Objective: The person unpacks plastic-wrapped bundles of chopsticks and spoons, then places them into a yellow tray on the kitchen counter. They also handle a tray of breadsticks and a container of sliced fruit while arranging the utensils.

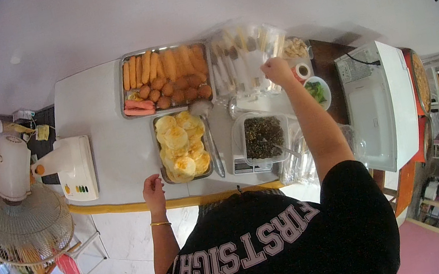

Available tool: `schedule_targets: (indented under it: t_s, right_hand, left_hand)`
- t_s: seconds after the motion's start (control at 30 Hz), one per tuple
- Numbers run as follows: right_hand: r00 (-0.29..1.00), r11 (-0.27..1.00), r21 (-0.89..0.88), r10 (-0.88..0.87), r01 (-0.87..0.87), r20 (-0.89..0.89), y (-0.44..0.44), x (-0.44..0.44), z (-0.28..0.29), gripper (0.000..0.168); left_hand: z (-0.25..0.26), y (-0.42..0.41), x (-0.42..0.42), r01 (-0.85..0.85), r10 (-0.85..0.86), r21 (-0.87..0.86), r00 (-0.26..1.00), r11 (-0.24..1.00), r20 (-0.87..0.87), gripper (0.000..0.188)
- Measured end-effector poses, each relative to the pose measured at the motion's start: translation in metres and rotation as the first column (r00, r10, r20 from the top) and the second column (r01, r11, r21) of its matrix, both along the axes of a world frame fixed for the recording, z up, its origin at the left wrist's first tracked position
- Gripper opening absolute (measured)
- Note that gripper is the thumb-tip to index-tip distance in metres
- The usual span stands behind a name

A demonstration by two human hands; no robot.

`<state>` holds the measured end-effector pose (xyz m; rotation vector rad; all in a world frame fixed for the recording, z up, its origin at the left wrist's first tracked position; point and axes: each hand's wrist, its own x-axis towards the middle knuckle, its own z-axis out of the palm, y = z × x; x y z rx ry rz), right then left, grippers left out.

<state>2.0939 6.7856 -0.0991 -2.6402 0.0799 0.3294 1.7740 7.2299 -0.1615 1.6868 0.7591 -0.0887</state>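
Note:
My right hand (277, 71) is at the near right side of a clear plastic container (247, 59) with several wrapped items in it; whether its curled fingers hold anything cannot be told. My left hand (153, 188) hovers by the table's front edge, fingers loosely curled, left of a metal tray of fried eggs (179, 144). Behind the eggs lies a metal tray (121, 88) with fried dough sticks (150, 66), brown balls (167, 91) and pink sausages (138, 107). A metal ladle (213, 147) lies beside the eggs. On a kitchen scale (245, 166) stands a plastic tub of dark chopped food (263, 137) with a spoon.
A bowl of green leaves (316, 92), a small cup (302, 71) and a container of pale pieces (295, 48) stand at the right, before a white appliance (377, 109). Clear plastic packaging (301, 162) lies at the front right. At the left are a white machine (77, 168) and a fan (22, 229).

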Motion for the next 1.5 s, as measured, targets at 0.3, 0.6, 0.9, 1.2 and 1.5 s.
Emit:
schedule_targets:
  t_s: [0.3,0.6,0.9,1.2,1.5]
  right_hand:
    - [0.984,0.984,-0.035,-0.178,0.177,-0.029,0.01,-0.016,0.002,0.03]
    - [0.95,0.971,0.145,-0.219,0.19,0.222,-0.002,-0.085,0.096,0.038]
    - [0.612,0.702,-0.046,-0.585,0.711,0.533,-0.109,-0.435,0.168,0.067]
    - [0.563,0.612,0.154,-0.782,0.776,0.268,-0.137,-0.42,0.057,0.128]
    - [0.572,0.451,0.811,-0.8,0.372,0.183,-0.149,-0.43,0.009,0.04]
  left_hand:
    - [0.017,0.01,0.009,0.122,-0.123,0.064,0.992,0.99,0.013,0.017]
    - [0.04,-0.001,0.031,0.231,-0.224,-0.017,0.958,0.973,0.177,0.014]
    - [0.063,-0.091,0.067,0.539,-0.494,-0.111,0.824,0.835,0.277,0.012]
    - [0.075,-0.162,0.007,0.78,-0.728,-0.112,0.617,0.616,0.299,0.012]
    - [0.075,-0.366,-0.055,0.763,-0.873,0.455,0.293,0.459,0.39,0.089]
